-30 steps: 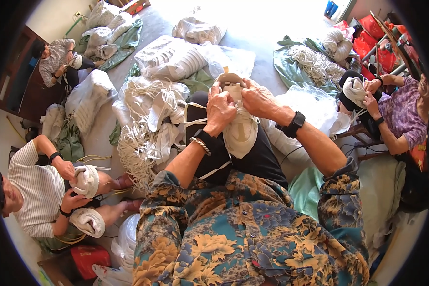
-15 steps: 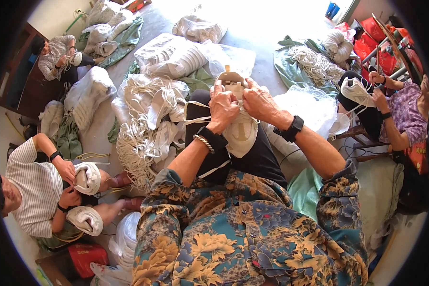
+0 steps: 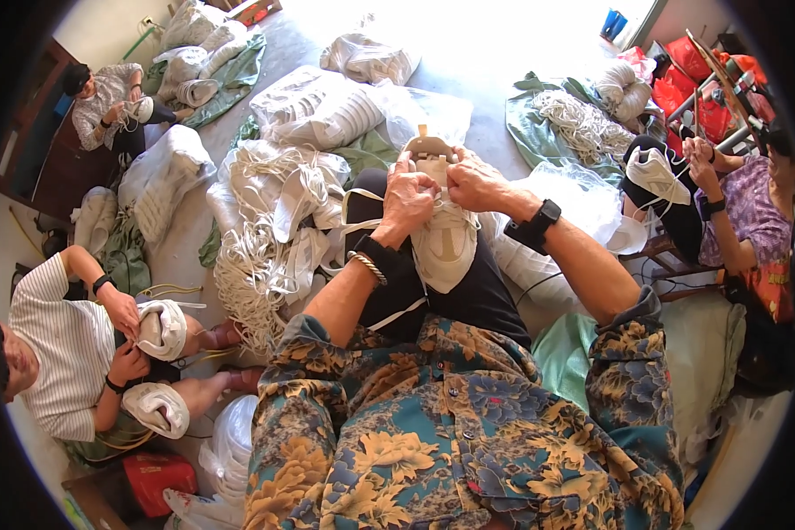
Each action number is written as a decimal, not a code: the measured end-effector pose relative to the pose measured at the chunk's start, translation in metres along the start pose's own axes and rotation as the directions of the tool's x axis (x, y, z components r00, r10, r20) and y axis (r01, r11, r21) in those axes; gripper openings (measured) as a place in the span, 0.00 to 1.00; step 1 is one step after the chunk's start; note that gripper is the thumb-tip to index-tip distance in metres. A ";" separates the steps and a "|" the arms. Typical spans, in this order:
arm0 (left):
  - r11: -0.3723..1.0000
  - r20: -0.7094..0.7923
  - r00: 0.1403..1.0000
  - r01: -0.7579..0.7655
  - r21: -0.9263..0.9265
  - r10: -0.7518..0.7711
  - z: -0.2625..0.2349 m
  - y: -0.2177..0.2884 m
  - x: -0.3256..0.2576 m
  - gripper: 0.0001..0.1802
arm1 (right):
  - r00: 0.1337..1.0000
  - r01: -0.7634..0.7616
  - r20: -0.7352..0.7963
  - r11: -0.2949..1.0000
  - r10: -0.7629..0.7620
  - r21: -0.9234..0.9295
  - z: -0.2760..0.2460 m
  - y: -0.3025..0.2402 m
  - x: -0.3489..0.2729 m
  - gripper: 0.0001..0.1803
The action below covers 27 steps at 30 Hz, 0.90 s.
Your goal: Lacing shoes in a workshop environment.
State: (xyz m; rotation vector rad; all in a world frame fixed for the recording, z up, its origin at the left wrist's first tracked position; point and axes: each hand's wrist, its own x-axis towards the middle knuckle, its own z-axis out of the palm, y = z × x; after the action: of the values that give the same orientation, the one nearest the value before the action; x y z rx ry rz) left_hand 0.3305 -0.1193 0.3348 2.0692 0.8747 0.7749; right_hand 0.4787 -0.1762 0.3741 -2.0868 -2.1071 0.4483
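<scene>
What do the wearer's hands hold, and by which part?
The left hand and right hand hold a cream round-toed laced shoe by the upper's sides, near its opening.

Teal floral shirt (image 3: 468,424), orange blooms — black trousers (image 3: 495,305). Left wrist: black band (image 3: 389,253), pale twisted bracelet (image 3: 367,267) — right: square-faced black wristband (image 3: 534,229).

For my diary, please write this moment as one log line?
left grip: holding pale sneaker | right grip: holding sneaker | toe: toward floral shirt | nearby: shoelace pile

Two own hands (image 3: 406,199); one shoe (image 3: 443,252) between them; three co-workers (image 3: 62,340)
</scene>
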 end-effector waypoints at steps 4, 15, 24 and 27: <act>0.990 -0.005 1.000 0.001 -0.138 -0.002 -0.015 -0.003 -0.001 0.07 | 0.974 0.083 -0.200 0.990 -0.104 -0.115 0.005 -0.007 -0.011 0.13; 0.997 -0.042 0.996 -0.070 0.040 0.072 -0.046 0.008 -0.021 0.06 | 0.896 0.161 -0.397 0.979 -0.198 -0.123 -0.014 0.010 -0.032 0.06; 0.954 0.042 0.985 -0.175 0.245 0.170 -0.043 0.001 -0.020 0.06 | 0.964 0.028 -0.184 0.611 0.193 0.791 -0.021 0.021 -0.051 0.09; 0.989 0.087 0.995 -0.066 0.134 0.054 -0.050 0.004 -0.018 0.06 | 0.967 0.108 -0.147 0.192 0.208 0.975 -0.004 0.003 -0.037 0.08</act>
State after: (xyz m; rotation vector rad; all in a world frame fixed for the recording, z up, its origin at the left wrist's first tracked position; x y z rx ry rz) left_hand 0.2838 -0.1154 0.3609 2.2405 0.8434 0.6717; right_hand 0.4834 -0.2123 0.3810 -1.2293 -0.9540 1.1107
